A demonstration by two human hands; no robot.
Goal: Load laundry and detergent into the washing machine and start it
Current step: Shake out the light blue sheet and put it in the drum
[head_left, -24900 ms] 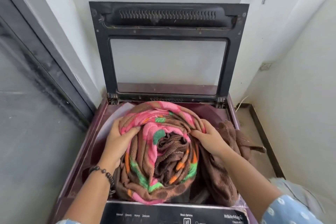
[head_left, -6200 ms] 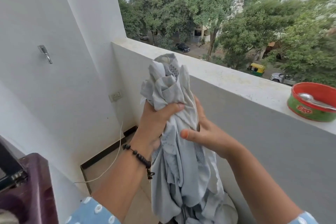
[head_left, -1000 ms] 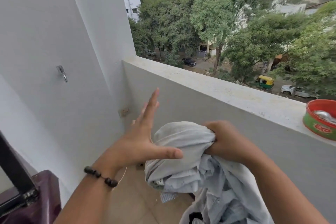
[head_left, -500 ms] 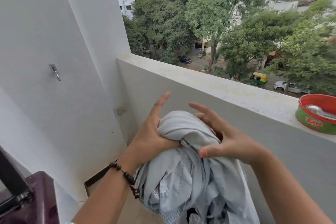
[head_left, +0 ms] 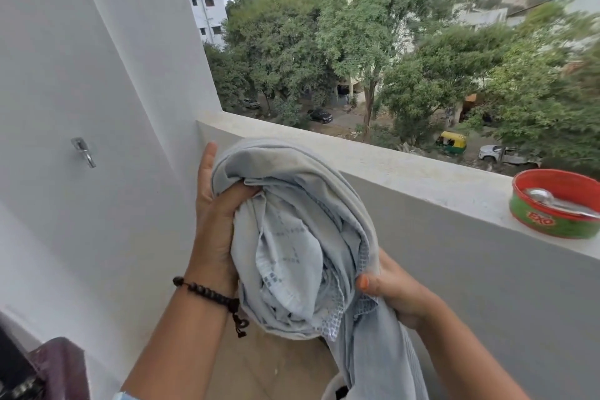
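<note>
1. At the lower left corner of the view shows a maroon corner of the washer (head_left: 60, 367), with a dark hinged part beside it.
2. The left hand (head_left: 216, 224), a bead bracelet (head_left: 207, 294) on its wrist, grips the left side of a bundled grey cloth (head_left: 292, 237): thumb tucked into the folds, fingers behind it.
3. The right hand (head_left: 393, 291) holds the cloth's lower right side, thumb pinching a fold; its fingers are hidden behind the fabric.
4. The cloth is held in the air between both hands, in front of the balcony wall (head_left: 487, 286); a loose tail hangs down under the right hand.
5. On the ledge (head_left: 406, 172), toward its right end, stands a red and green tin (head_left: 556, 204) marked EXO with a metal spoon (head_left: 552, 200) in it.
6. A metal hook (head_left: 83, 151) sticks out of the white wall on the left.
7. Beyond the ledge are trees, parked cars and buildings.
</note>
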